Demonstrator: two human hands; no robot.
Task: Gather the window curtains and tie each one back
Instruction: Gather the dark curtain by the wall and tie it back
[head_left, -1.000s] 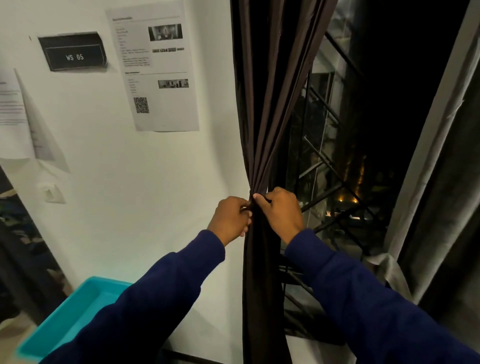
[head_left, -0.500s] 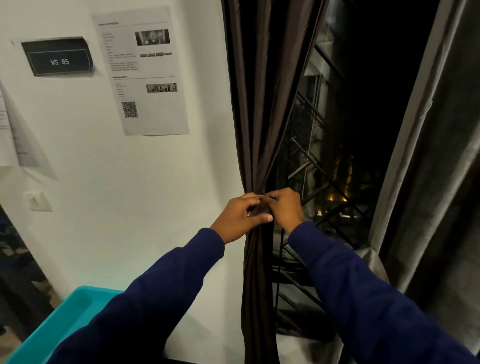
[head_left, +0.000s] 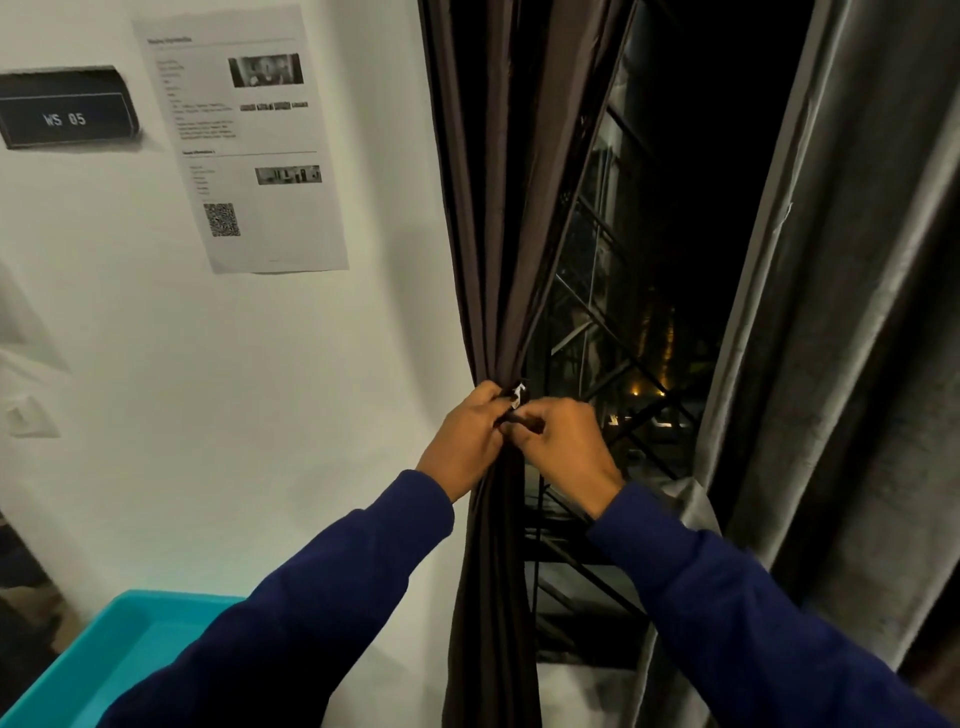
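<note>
Nearest the camera, two dark blue sleeves (head_left: 332, 597) reach forward and up from the bottom of the view. Below the left sleeve sits a turquoise bin (head_left: 93, 660) against the foot of the wall.

At the ends of the sleeves the two hands meet at the waist of the dark brown curtain (head_left: 493, 234), which hangs gathered into a narrow bundle along the left edge of the window. The left hand (head_left: 465, 441) wraps the bundle from the wall side, its fingers (head_left: 485, 397) curled round the cloth. The right hand (head_left: 563, 449) is just beside it on the window side, touching it, with thumb and fingers pinching a thin dark tie strip (head_left: 519, 418) at the front of the bundle. A small white tag (head_left: 517, 395) sticks up between the two hands; whether it belongs to the strip or to the curtain cannot be told. Below the hands the curtain falls straight and tight; above them it fans out into folds.

To the right hangs a grey curtain (head_left: 852, 364), loose and ungathered, its lower edge bunched near the right sleeve.

Beyond the curtains, a black metal window grille (head_left: 597, 322) with crossing bars stands before the dark outdoors, where a few small lights glow.

On the white wall (head_left: 260, 389) to the left hang a printed sheet (head_left: 244, 140) with a QR code and a black plate (head_left: 65, 117) reading "WS 05".
</note>
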